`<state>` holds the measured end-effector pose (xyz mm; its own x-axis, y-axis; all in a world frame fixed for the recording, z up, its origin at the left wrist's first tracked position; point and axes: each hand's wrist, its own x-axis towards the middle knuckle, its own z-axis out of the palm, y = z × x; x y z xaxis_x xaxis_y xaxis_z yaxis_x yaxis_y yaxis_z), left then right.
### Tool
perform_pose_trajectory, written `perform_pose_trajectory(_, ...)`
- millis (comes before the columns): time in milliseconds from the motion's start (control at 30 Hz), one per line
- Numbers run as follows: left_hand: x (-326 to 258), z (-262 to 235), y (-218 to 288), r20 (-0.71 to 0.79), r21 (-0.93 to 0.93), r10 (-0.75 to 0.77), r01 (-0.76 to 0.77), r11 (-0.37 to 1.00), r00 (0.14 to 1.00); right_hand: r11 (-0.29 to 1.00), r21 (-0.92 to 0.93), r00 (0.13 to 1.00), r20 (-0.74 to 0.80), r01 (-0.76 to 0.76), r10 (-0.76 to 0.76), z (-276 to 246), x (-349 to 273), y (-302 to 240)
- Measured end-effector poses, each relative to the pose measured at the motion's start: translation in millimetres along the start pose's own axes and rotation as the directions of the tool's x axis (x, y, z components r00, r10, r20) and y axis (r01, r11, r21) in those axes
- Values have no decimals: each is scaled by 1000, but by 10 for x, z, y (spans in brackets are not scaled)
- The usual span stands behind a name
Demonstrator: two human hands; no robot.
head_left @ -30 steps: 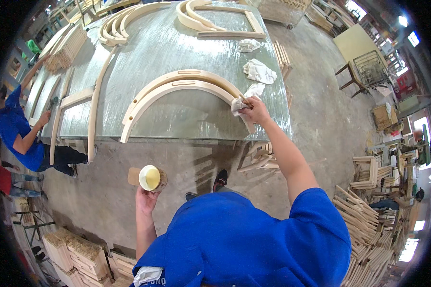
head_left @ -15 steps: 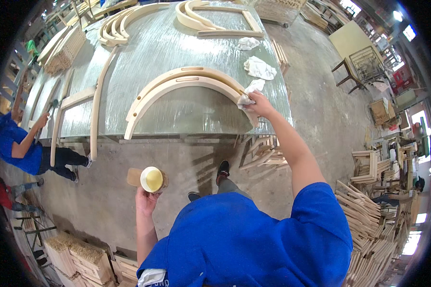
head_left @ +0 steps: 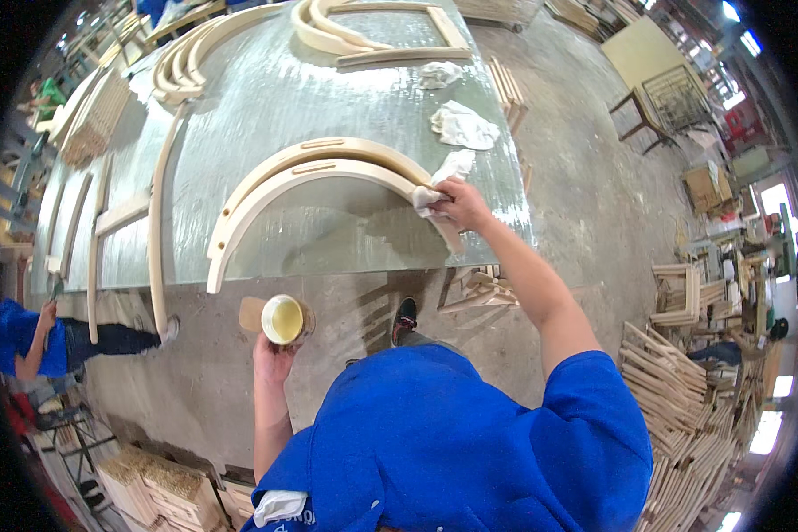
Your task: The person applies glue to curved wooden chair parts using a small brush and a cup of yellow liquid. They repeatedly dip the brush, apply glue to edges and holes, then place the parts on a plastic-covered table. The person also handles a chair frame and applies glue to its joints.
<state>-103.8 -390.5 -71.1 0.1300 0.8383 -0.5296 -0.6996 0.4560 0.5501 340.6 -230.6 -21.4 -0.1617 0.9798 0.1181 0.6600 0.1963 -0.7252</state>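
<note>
My left hand [head_left: 273, 362] is closed around a round container [head_left: 285, 319] holding pale yellow liquid. A flat brown piece [head_left: 251, 314] sticks out beside the container; how it is held cannot be seen. At the table, my right hand [head_left: 460, 204] presses a white cloth [head_left: 427, 200] against the right part of a curved wooden piece [head_left: 266, 197]. A second wooden arc [head_left: 284, 158] stands close behind it, with slots and small holes showing in the pair. Another white rag [head_left: 457, 165] lies right beside my right hand.
A plastic-covered table [head_left: 363, 213] bears crumpled rags [head_left: 464, 124], more curved parts [head_left: 191, 58] and an H-shaped wooden frame [head_left: 124, 213]. At the left, a co-worker in blue [head_left: 40, 337] holds a tool. Wooden parts are stacked under the table's right edge and at lower right [head_left: 661, 372].
My view has shifted, so the table sits lower and further left. My right hand stays with the cloth on the arc. The co-worker has moved away from the wooden frame.
</note>
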Motion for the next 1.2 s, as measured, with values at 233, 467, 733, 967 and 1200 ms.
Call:
perform_pose_trajectory(233, 731, 977, 135, 148, 48, -3, -4, 999, 989, 991, -12, 990, 50, 131, -130, -56, -31, 94)
perform_pose_trajectory(467, 903, 1351, 291, 57, 77, 77, -82, 994, 995, 979, -11, 949, -242, 203, -200, -383, 495, 182)
perform_pose_trajectory(733, 475, 1072, 485, -78, -41, 214, -218, 975, 974, 993, -76, 845, -521, 91, -118, -1846, 2042, 43)
perform_pose_trajectory(967, 616, 1006, 862, -65, 61, 250, -247, 967, 966, 837, -543, 870, -443, -69, -216, -1675, 2610, 381)
perform_pose_trajectory(1200, 1336, 1511, 1509, -78, 389, 363, -307, 869, 929, 958, -93, 893, -347, 270, -286, -946, 2250, -1185)
